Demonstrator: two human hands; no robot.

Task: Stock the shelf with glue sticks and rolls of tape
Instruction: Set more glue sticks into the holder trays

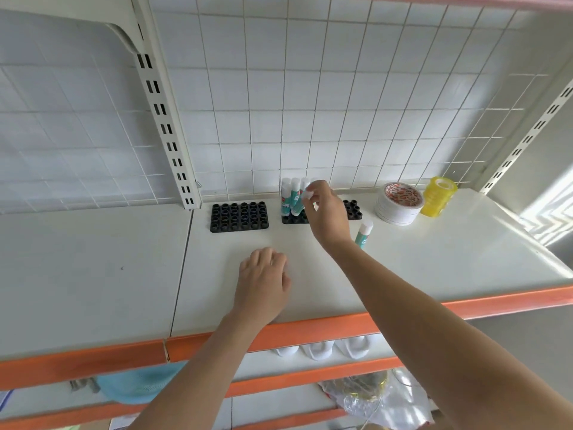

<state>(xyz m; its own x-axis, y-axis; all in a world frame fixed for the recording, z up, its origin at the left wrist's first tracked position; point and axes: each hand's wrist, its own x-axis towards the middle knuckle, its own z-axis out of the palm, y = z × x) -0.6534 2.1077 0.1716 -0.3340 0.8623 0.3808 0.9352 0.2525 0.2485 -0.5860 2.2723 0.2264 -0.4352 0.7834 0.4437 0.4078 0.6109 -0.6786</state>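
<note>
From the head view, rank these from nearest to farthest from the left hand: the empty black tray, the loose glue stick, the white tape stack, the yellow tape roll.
From the left hand resting on the shelf:
1. Empty black tray, just behind it, slightly left.
2. Loose glue stick, to the right, past the right forearm.
3. White tape stack, farther right, near the back.
4. Yellow tape roll, far right.

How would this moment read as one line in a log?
right hand: pinches glue stick over right tray | left hand: rests on shelf

White metal shelf [403, 274] with orange front edge, two black plastic socket trays [239, 216] set near its back edge, white tape rolls [399, 207] and yellow tape stack [438, 197] placed toward the back right corner, one glue stick [363, 232] laid beside them, left hand [263, 283] rested flat mid-shelf.
</note>
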